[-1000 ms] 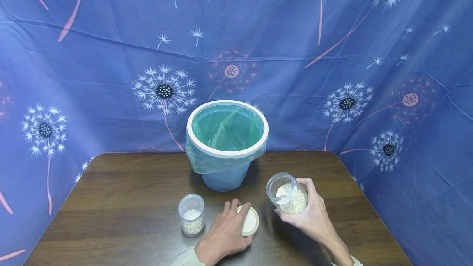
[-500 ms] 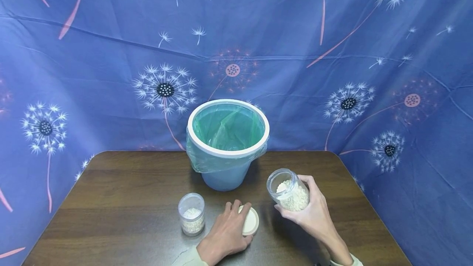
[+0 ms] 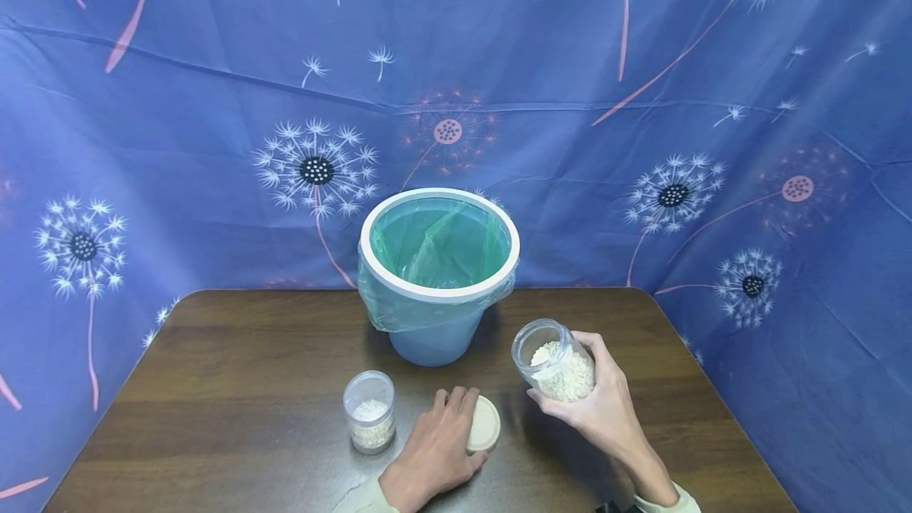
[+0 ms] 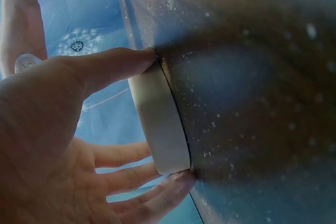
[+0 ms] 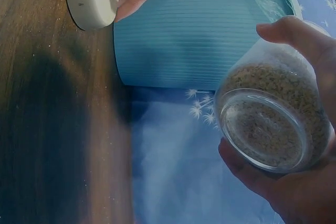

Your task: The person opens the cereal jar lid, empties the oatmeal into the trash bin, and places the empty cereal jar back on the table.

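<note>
A cream-coloured round lid lies on the wooden table, with my left hand over its left side. In the left wrist view, thumb and fingertips grip opposite sides of the lid. My right hand holds a clear jar above the table, its uncapped mouth tilted up and to the left. White grains fill part of this jar. From the right wrist view, I see the underside of the jar, thumb and fingers wrapped round its sides. Left of my left hand stands a smaller open jar of pale grains.
Behind the hands is a blue bin with a white rim ring and a green plastic liner. A blue dandelion-print cloth hangs behind the brown table. White specks are scattered over the tabletop.
A finger of my left hand has come off the lid's top toward its left edge. The right hand and jar have risen slightly in view; the lid stays on the table.
</note>
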### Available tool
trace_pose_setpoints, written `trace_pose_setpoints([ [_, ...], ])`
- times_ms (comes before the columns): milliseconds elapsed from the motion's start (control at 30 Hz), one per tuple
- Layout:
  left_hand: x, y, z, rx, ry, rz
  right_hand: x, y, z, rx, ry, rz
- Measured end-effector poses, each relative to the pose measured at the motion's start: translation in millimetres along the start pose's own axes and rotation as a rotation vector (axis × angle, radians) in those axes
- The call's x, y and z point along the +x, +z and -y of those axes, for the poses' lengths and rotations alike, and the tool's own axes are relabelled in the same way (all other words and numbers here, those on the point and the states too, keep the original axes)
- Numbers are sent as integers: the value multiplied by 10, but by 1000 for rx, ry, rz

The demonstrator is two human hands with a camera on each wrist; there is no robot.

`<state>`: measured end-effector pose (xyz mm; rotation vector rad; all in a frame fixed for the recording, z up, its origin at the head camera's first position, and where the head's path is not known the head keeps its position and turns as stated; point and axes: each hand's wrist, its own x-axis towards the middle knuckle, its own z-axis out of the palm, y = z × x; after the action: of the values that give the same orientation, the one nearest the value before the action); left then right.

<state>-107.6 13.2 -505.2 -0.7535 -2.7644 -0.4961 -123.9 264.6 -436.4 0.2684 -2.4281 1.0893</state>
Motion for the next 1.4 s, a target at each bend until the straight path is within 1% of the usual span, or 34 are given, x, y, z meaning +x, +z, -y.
trace_pose_setpoints([
  [200,-6,12,7,59,23,-23,26,4,11,23,-20,-31],
  [300,-18,10,10,69,27,-28,41,1,21,23,-26,-41],
  [400,-30,-12,13,55,24,-7,51,-4,30,29,-29,-42],
  [500,-43,-48,17,19,18,25,64,-10,39,41,-40,-43],
  [600,-55,-101,13,-6,30,36,83,-17,53,49,-51,-49],
  [700,-70,-159,4,-19,62,16,103,-22,70,53,-53,-52],
  [867,-114,-250,-6,-37,135,-43,123,-22,91,55,-44,-51],
  [933,-131,-280,-11,-41,160,-54,126,-22,95,55,-43,-52],
  [1000,-142,-310,-21,-45,175,-50,128,-22,97,55,-45,-51],
  [1133,-163,-397,-42,-41,201,-8,132,-23,101,59,-50,-46],
  [1233,-182,-491,-50,-65,223,29,136,-23,105,64,-53,-47],
  [1267,-191,-525,-50,-78,232,32,138,-23,106,65,-55,-48],
  [1333,-210,-589,-48,-96,254,19,142,-25,108,73,-60,-49],
  [1400,-230,-646,-38,-117,281,-16,147,-28,111,79,-63,-49],
])
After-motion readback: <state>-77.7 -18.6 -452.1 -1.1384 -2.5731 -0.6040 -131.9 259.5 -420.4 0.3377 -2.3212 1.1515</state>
